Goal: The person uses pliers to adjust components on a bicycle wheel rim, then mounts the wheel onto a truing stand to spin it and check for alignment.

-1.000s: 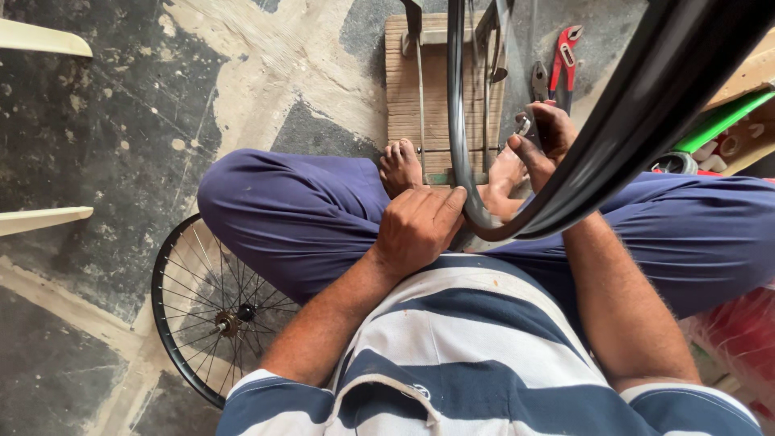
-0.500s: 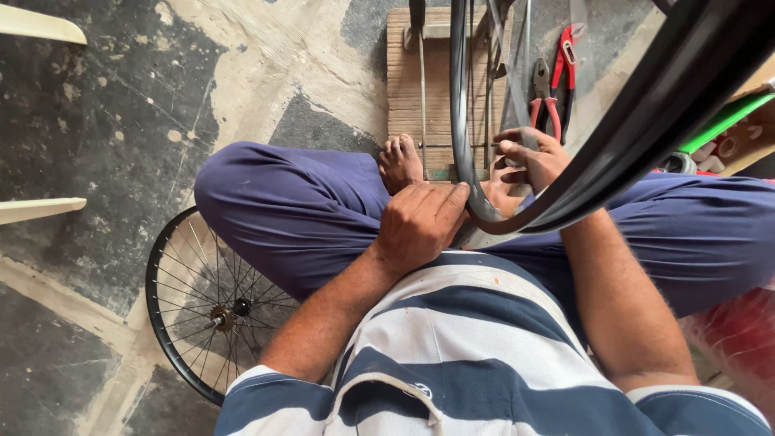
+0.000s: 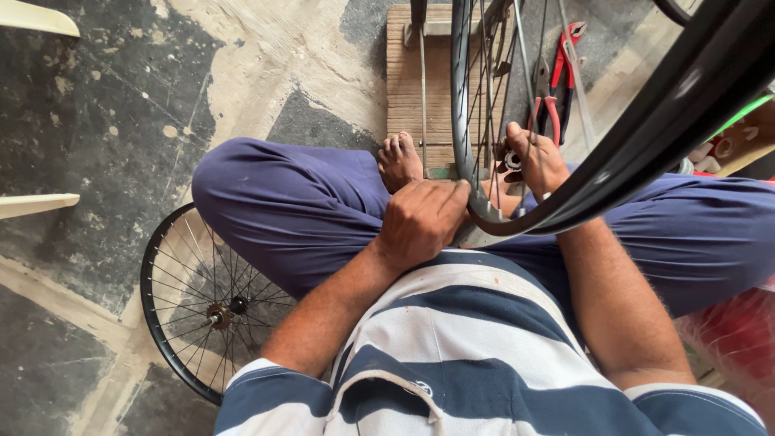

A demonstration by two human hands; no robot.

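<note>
I sit cross-legged on the floor with a bicycle wheel (image 3: 462, 97) standing upright in a stand in front of me. My left hand (image 3: 420, 222) grips the near bottom of its rim. My right hand (image 3: 539, 161) reaches in among the spokes and holds a small round metal tool (image 3: 512, 159) against them. A second black rim or tyre (image 3: 646, 137) arcs across the right of the view, close to the camera, over my right forearm.
A wooden board (image 3: 416, 81) lies under the stand. Red-handled pliers (image 3: 557, 81) rest beside it. Another spoked wheel (image 3: 202, 299) lies flat on the concrete floor by my left knee. A red bag (image 3: 731, 339) sits at right.
My right hand has shifted slightly lower along the spokes. My left hand stays on the rim. The view has tilted a little.
</note>
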